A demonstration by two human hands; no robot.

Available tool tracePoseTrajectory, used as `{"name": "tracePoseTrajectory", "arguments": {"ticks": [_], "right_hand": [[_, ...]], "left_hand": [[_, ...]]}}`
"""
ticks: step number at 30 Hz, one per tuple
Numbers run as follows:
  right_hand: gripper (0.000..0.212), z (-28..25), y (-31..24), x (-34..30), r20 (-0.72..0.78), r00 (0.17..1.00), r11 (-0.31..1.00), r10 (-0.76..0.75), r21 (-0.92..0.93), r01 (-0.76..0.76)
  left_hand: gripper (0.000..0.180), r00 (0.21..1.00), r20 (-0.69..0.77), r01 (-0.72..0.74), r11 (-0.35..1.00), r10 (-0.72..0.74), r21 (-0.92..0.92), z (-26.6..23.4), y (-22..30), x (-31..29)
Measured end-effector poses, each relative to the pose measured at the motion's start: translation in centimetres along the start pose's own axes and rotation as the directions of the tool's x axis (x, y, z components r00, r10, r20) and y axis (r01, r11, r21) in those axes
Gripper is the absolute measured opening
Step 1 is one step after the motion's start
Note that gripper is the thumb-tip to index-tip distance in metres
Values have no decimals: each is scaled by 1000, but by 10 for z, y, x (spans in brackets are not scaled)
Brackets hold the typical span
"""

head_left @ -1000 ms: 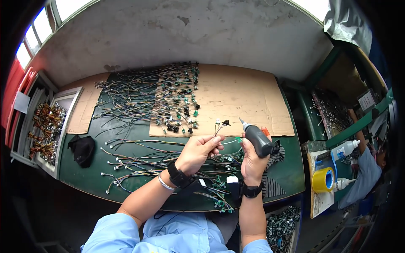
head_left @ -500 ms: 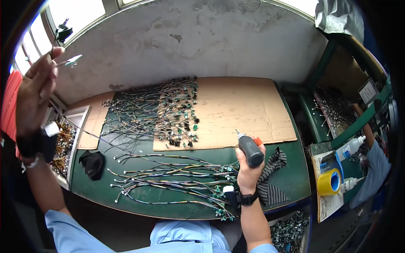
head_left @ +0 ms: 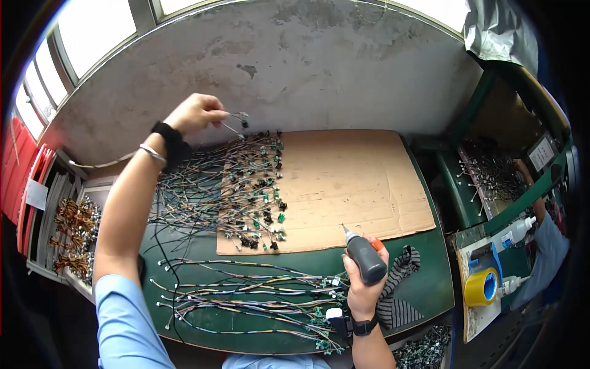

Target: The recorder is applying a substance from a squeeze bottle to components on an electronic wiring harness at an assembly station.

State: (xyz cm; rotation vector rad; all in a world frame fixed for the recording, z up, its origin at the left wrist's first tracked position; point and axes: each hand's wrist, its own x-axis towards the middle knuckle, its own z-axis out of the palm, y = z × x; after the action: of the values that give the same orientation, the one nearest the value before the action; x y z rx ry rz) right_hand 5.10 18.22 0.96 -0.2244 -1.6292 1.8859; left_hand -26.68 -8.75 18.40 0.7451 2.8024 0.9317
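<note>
My left hand (head_left: 201,113) is raised over the far left of the table, fingers closed on a wire harness. Small connectors (head_left: 242,121) on its end stick out to the right of the fingertips. Below that hand, many similar harnesses (head_left: 190,190) lie in a pile, their black and green connectors resting on a cardboard sheet (head_left: 344,184). My right hand (head_left: 362,296) grips a dark grey squeeze bottle (head_left: 367,261), its thin nozzle tilted up and to the left. An orange piece (head_left: 377,244) shows beside the bottle. Several more harnesses (head_left: 246,301) are spread nearer me.
A striped cloth (head_left: 398,301) lies right of my right hand. Yellow tape (head_left: 481,287) and white bottles (head_left: 516,232) sit on a side shelf. Bins of parts (head_left: 77,234) stand at left. At the far right a co-worker's arm (head_left: 541,200) reaches among other harnesses.
My left hand has swung with the harness from the far left edge rightward, over the pile. My right hand keeps the bottle in nearly the same place; the view has tilted slightly.
</note>
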Motion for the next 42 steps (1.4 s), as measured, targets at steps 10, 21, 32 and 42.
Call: {"name": "tracePoseTrajectory", "arguments": {"ticks": [10,21,32,42], "right_hand": [[58,1,-8,-2,-42,989,990,141,25,-140],[62,4,-10,1,-53,983,984,175,28,-173],[63,1,-13,-3,-54,984,985,169,48,-167],[56,2,-17,1,-90,987,966,131,234,-107]], "left_hand": [[17,999,-39,-35,979,28,-200,158,-61,117],[17,993,-114,-48,997,40,-67,171,-76,136],[22,992,-124,60,971,-32,233,161,-71,138],[29,986,-167,40,933,22,359,92,-31,62]]}}
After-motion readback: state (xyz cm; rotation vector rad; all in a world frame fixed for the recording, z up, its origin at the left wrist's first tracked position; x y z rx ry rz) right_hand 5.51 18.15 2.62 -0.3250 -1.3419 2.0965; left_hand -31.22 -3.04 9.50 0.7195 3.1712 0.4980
